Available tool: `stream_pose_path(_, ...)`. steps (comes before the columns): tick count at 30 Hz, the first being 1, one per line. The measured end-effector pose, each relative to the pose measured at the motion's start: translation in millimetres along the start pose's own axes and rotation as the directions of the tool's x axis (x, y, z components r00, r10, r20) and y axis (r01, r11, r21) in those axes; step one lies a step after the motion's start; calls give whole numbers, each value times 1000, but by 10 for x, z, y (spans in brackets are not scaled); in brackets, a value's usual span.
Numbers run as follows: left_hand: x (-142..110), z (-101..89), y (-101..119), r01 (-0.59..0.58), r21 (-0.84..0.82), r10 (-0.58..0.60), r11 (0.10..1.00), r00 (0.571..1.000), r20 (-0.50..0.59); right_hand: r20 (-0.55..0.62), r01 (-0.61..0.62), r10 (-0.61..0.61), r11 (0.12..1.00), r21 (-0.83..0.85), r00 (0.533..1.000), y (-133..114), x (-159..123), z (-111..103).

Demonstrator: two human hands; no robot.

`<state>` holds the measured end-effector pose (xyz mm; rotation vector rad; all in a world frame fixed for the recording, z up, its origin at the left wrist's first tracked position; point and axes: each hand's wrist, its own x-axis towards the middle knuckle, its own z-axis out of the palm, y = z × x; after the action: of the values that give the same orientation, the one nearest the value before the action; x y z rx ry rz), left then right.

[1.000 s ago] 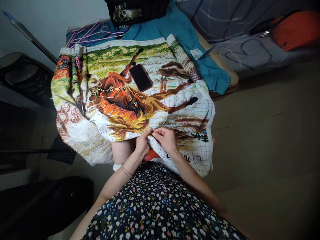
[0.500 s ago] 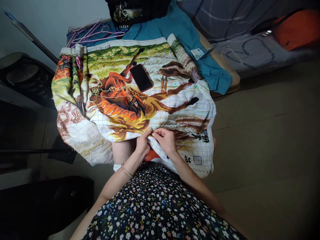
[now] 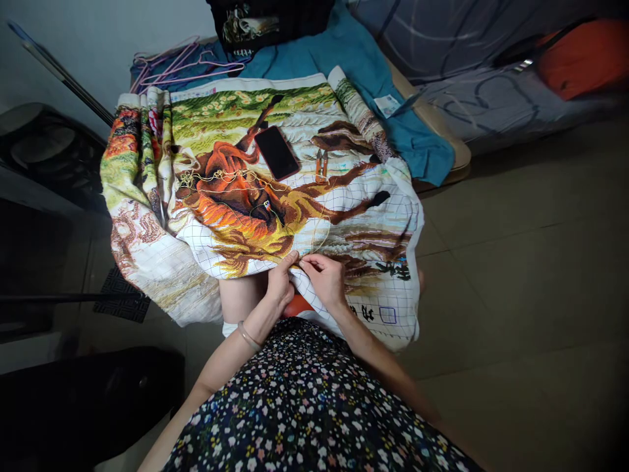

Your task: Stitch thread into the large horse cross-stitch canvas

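A large cross-stitch cloth [image 3: 354, 229] with a horse picture and a printed grid lies across my lap and the low surface in front. My left hand [image 3: 281, 283] grips its near edge, thumb on top and fingers underneath. Close beside it, my right hand [image 3: 325, 278] is pinched at the same fold; whatever sits between its fingertips is too small to make out. A pale yellow thread [image 3: 328, 231] loops over the cloth just above my right hand. Loose yellow thread [image 3: 221, 177] lies in a tangle across the stitched horse.
On the cloth rest a dark phone [image 3: 277, 152] and small orange thread snips [image 3: 322, 166]. Pink hangers [image 3: 191, 62] and a black bag [image 3: 275, 26] lie behind on a teal cloth [image 3: 314, 52]. Rolled cloth ends [image 3: 128, 144] stand at the left. Tiled floor [image 3: 515, 275] is at the right.
Almost nothing differs. Both hands stay at the cloth's near edge, with only a very slight shift of the right hand and the view.
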<state>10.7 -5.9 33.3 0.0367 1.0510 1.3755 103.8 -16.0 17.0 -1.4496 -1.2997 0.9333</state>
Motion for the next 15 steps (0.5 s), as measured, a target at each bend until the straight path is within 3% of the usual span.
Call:
stream_pose_path(7, -25, 19, 12, 13, -2, -13, 1000, 999, -35, -6, 1, -2, 1000, -19, 1000, 2, -3, 13)
stream_pose_path(15, 5, -3, -15, 0, -5, 0, 1000, 1000, -5, -15, 111, -113, 989, -96, 993, 0, -5, -10)
